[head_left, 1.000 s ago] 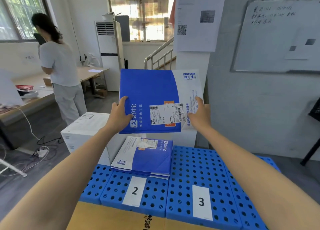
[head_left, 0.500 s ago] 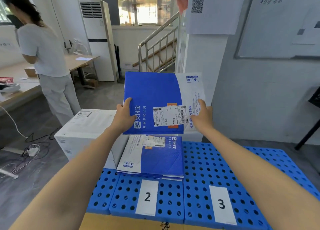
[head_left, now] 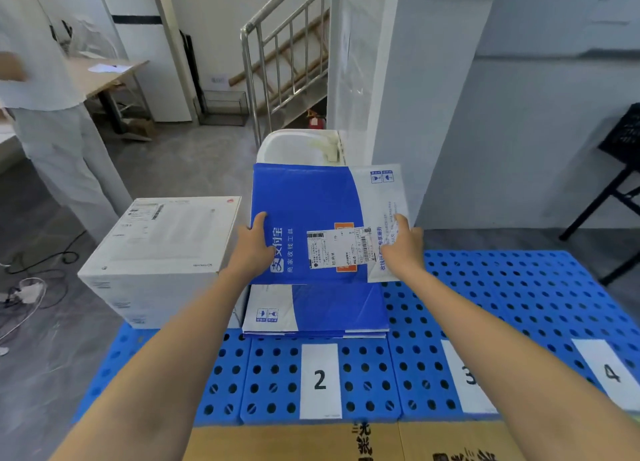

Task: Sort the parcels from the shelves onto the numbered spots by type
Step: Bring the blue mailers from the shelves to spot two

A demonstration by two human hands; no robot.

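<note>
Blue-and-white envelope (head_left: 311, 200) gripped in both hands (head_left: 254, 249) (head_left: 403, 249) over a like stack (head_left: 332, 308) at label 2 (head_left: 320, 381), white box (head_left: 162, 245) just left

blue-white parcel (head_left: 311, 214), above stacked parcels (head_left: 332, 308)

A blue perforated plastic pallet (head_left: 519, 304) sits low on the grey floor. A white label marked 2 (head_left: 320, 381) lies flat near its front edge. Directly behind that label is a stack of flat blue-and-white parcels (head_left: 332, 308). To the label's right lie two more labels – 3 (head_left: 465, 396), then 4 (head_left: 611, 374). Behind and left of it stands a white box (head_left: 162, 238) – whether on pallet or floor is unclear.
</note>
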